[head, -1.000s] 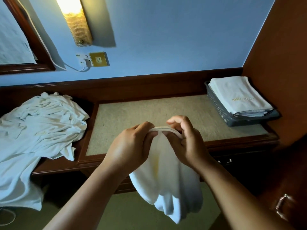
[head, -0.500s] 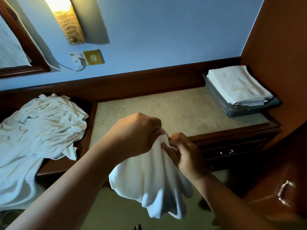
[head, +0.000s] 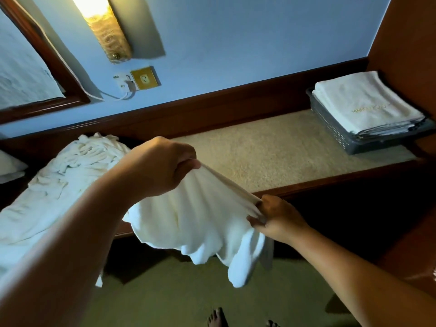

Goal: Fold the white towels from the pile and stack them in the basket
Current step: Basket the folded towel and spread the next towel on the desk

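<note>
Pulled apart, left hand (head: 162, 167) and right hand (head: 277, 217) each pinch the towel (head: 195, 220) stretched between them.

We are working bare-armed: our left forearm (head: 70, 244) and right forearm (head: 354, 267) are showing uncovered right to the edge of view. Our left hand (head: 162, 166) and right hand (head: 278, 215) are going bare too. We are going barefoot, one foot (head: 216, 317) with toenails looking dark, the other foot (head: 271, 324) barely showing.

A hotel room — wall lamp (head: 106, 31), framed mirror (head: 23, 74), dark wooden desk (head: 259, 147), logo-stitched towels (head: 368, 107).
</note>
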`<state>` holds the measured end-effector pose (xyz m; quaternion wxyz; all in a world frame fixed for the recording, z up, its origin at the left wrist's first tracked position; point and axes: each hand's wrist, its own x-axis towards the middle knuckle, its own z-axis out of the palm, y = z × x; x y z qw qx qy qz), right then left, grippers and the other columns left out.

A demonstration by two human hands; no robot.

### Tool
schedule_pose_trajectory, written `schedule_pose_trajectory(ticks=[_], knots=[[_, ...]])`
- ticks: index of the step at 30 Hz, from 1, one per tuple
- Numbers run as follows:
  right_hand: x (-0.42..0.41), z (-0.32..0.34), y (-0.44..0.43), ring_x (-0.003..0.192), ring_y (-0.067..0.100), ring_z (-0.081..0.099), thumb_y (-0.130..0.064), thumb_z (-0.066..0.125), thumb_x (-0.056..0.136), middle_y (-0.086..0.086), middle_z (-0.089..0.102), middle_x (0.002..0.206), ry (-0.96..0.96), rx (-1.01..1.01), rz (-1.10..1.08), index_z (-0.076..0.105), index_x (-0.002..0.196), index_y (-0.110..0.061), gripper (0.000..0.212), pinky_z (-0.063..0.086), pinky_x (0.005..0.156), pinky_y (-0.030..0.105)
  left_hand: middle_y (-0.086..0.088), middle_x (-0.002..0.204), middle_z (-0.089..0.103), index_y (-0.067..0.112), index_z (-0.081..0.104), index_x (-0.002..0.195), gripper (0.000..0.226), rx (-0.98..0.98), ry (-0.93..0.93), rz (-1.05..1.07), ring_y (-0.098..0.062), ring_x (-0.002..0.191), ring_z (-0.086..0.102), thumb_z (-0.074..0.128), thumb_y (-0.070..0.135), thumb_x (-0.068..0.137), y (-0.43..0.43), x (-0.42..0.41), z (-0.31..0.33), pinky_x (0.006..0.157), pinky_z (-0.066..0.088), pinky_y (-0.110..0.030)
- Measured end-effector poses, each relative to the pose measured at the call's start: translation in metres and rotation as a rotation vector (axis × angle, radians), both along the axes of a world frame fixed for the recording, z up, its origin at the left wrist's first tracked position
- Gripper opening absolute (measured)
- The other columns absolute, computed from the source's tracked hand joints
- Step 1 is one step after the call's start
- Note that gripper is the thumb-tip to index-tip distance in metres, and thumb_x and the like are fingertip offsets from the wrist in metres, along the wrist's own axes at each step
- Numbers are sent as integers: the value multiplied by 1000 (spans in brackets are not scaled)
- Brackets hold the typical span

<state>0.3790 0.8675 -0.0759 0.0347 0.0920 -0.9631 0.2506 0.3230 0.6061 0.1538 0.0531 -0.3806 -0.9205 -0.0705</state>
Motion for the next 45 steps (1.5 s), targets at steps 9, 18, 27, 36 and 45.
schedule_pose_trajectory(ticks=[9, 18, 27, 36, 45], knots=[[-10, -26, 51, 142, 35, 35, -71, 49, 88, 12, 38, 154, -893, 762, -277, 37, 152, -24, 81, 20, 118, 60, 15, 61, 44, 18, 73, 79, 14, -22, 189, 84, -1, 49, 34, 69, 24, 91, -28, 6, 1, 48, 28, -8], [-11, -5, -9, 130, 26, 49, -62, 62, 83, 1, 51, 136, -487, 120, -102, 56, 133, -34, 57, 42, 104, 39, 7, 71, 66, 22, 74, 93, 36, -50, -6, 15, -11, 61, 59, 46, 43, 95, -1, 6, -20, 54, 44, -22], [0, 18, -74, 116, 7, 53, -50, 68, 88, -1, 52, 124, 297, -658, -33, 61, 123, -16, 49, 42, 99, 17, 13, 80, 64, 27, 69, 102, 21, -167, -43, -36, -8, 68, 59, 51, 38, 101, 24, 1, -16, 63, 55, -31], [-17, -33, -10, 111, 24, 62, -55, 60, 90, 2, 62, 120, -374, 7, 85, 65, 124, -22, 47, 51, 90, 33, 15, 79, 70, 24, 75, 93, 30, -19, 26, -39, -8, 69, 66, 50, 41, 95, 9, -17, 12, 63, 55, -29], [-21, -47, 110, 115, 27, 62, -65, 62, 84, 1, 68, 112, -463, 389, -95, 68, 105, -15, 54, 49, 88, 32, 13, 73, 60, 31, 67, 83, 25, -137, -180, 292, -3, 68, 56, 62, 55, 87, -44, -52, -18, 60, 41, -25]])
